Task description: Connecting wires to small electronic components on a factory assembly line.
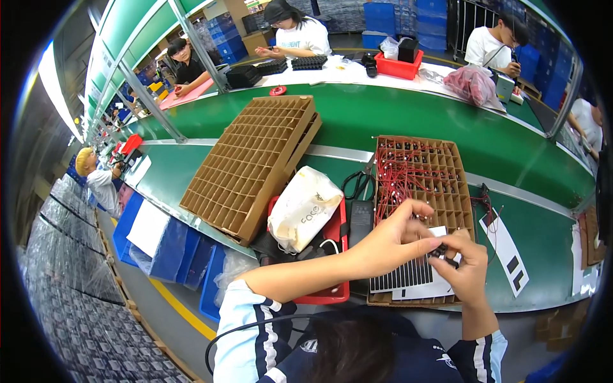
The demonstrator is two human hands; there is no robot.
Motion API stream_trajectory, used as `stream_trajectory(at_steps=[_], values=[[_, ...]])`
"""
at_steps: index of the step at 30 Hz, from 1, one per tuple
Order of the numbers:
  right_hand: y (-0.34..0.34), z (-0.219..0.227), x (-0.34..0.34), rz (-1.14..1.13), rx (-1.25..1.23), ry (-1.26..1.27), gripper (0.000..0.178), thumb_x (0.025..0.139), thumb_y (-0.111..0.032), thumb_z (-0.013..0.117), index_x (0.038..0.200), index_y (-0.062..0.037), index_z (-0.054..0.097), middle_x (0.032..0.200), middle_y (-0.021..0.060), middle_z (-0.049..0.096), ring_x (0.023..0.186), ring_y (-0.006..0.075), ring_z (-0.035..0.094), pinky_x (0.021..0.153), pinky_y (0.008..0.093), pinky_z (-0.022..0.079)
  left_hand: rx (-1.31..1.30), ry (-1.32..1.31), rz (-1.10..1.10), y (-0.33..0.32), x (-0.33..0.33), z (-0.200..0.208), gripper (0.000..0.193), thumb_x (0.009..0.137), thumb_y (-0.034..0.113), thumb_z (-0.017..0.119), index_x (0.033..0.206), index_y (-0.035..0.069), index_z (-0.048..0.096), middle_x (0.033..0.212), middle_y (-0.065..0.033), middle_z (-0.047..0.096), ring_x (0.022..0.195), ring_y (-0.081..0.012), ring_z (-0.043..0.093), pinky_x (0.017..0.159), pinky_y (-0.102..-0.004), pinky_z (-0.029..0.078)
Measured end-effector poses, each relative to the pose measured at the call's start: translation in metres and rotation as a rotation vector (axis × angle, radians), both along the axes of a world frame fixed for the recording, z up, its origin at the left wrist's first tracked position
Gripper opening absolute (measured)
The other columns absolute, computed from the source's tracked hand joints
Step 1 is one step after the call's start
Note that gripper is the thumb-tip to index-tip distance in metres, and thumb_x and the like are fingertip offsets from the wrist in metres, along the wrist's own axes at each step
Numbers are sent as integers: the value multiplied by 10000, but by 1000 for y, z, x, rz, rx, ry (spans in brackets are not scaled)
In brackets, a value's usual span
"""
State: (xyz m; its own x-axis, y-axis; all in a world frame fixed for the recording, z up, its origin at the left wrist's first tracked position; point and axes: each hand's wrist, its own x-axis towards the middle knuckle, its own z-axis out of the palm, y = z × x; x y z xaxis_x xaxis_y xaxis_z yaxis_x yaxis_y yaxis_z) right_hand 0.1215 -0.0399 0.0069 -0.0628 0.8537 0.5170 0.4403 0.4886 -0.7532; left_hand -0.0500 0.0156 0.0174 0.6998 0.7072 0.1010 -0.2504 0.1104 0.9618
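Both hands meet over the near part of a divided cardboard tray. My right hand pinches a small black part between thumb and fingers. From the left, my left hand reaches the same part, thumb tip against it and fingers curled; its middle fingers are slightly blurred. The part's exact kind cannot be made out. In the tray's far cells lie several small black pieces with thin red wires tangled at the left side. Under my hands, a white sheet with black strips covers the tray's near end.
An empty-celled cardboard tray leans at the left. Beside it, a red bin holds a white pouch. Black-handled scissors lie by a black case. A white card lies right. Co-workers sit beyond the green bench.
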Motion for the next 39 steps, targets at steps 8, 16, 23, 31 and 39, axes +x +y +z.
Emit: stream_trajectory(at_steps=[8, 16, 23, 31, 39], values=[[7, 10, 0, -207, 197, -233, 307, 586, -45, 706, 884, -57, 633, 550, 8, 448, 548, 160, 392, 578, 294, 309, 301, 300, 91, 7, 4, 16, 367, 868, 219, 526, 1114, 13, 347, 664, -27, 538, 525, -79, 494, 477, -199, 377], [12, 6, -6, -257, 343, -354, 274, 601, -40, 692, 865, -53, 622, 572, 12, 482, 533, 174, 434, 599, 307, 325, -61, 34, -33, 13, 18, -7, 294, 875, 209, 513, 1056, 4, 406, 729, -60, 574, 596, -94, 560, 491, -201, 405], [7, 11, 3, -219, 201, -329, 321, 591, -69, 699, 896, -48, 601, 576, 9, 484, 564, 157, 418, 617, 300, 331, -153, -40, 33, 14, 16, -11, 264, 871, 176, 517, 1061, 50, 382, 809, -83, 574, 569, -95, 545, 501, -203, 394], [6, 3, 19, -79, 79, -109, 143, 653, -44, 594, 788, -37, 546, 613, 39, 496, 621, 174, 424, 629, 301, 354, -206, -41, -15, 13, 19, -14, 218, 879, 170, 501, 1024, 66, 374, 794, -107, 584, 557, -115, 547, 492, -218, 384], [8, 2, 14, -52, 76, -34, 58, 723, -17, 580, 772, -32, 553, 647, 51, 523, 639, 177, 441, 611, 277, 369, -254, -46, -33, 12, 20, -19, 205, 890, 161, 479, 1031, 62, 369, 797, -135, 582, 557, -130, 545, 508, -233, 426]])
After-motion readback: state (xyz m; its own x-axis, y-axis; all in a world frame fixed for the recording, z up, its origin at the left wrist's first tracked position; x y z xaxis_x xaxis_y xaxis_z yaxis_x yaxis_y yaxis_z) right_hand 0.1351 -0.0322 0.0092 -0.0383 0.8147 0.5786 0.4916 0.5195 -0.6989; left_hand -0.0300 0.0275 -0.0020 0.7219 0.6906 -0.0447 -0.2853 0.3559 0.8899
